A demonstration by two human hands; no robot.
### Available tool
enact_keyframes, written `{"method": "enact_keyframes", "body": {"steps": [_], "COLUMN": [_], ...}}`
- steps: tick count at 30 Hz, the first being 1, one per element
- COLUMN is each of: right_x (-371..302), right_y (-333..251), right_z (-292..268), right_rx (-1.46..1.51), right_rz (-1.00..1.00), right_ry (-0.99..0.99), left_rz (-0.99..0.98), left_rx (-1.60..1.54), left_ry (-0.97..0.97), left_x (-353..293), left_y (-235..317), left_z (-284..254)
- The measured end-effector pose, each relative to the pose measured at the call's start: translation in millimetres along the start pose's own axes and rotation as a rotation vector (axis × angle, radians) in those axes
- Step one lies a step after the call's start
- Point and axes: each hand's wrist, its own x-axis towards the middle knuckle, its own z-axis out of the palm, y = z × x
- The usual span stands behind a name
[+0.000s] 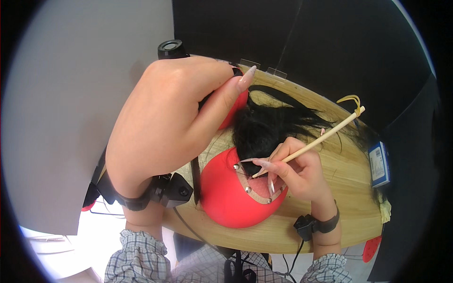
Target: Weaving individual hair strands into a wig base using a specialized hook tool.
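My right hand grips a slim needle with a pale wooden handle, a yellow rubber band looped round its far end. Its fine tip meets a pinkish mesh patch, pinned by round silver pins along a beige edge to a red rounded form. Long black hair spreads from the patch toward the back right. Raised high at the left, my left hand is closed, thumb and forefinger together by something black; most of its fingers are hidden. Behind it shows another red rounded thing.
Everything rests on a wood-grain table with a curved edge. At the right lies a blue-and-white box; a black cylinder stands at the back left. Dark panels rise behind. Each wrist carries a strapped black device with a cable.
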Motion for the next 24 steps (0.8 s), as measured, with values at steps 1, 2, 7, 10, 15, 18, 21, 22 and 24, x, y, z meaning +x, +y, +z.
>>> {"method": "enact_keyframes", "body": {"steps": [1,2,7,10,15,18,21,22,24], "right_x": [0.4,0.5,-0.2,-1.7,0.6,1.6,0.8,1.4,2.6], "right_y": [0.1,0.1,-0.6,3.2,-0.9,-2.3,1.8,1.4,1.0], "right_z": [-0.6,-1.0,1.0,0.1,2.4,0.3,0.4,1.1,1.9], "right_rx": [-0.006,-0.012,-0.007,-0.012,-0.021,-0.017,0.011,0.014,0.018], "right_rz": [0.0,-0.001,0.012,-0.003,-0.014,0.027,0.013,0.015,0.014], "right_ry": [-0.014,-0.028,-0.018,-0.01,-0.014,-0.063,0.008,0.014,0.02], "left_rz": [0.0,0.008,0.046,0.019,0.063,0.019,0.029,0.029,-0.026], "left_rx": [0.0,-0.013,-0.039,-0.051,-0.012,-0.019,0.001,-0.001,-0.024], "left_ry": [-0.001,-0.002,-0.013,-0.021,-0.02,-0.052,-0.076,-0.076,-0.103], "left_x": [-0.1,-0.3,1.5,1.5,0.8,0.4,3.0,2.6,0.9], "left_y": [-0.2,-0.6,-0.3,0.6,-3.6,-1.7,0.1,0.1,2.3], "left_z": [0.5,1.3,3.1,3.9,4.6,3.4,5.3,5.2,3.6]}}
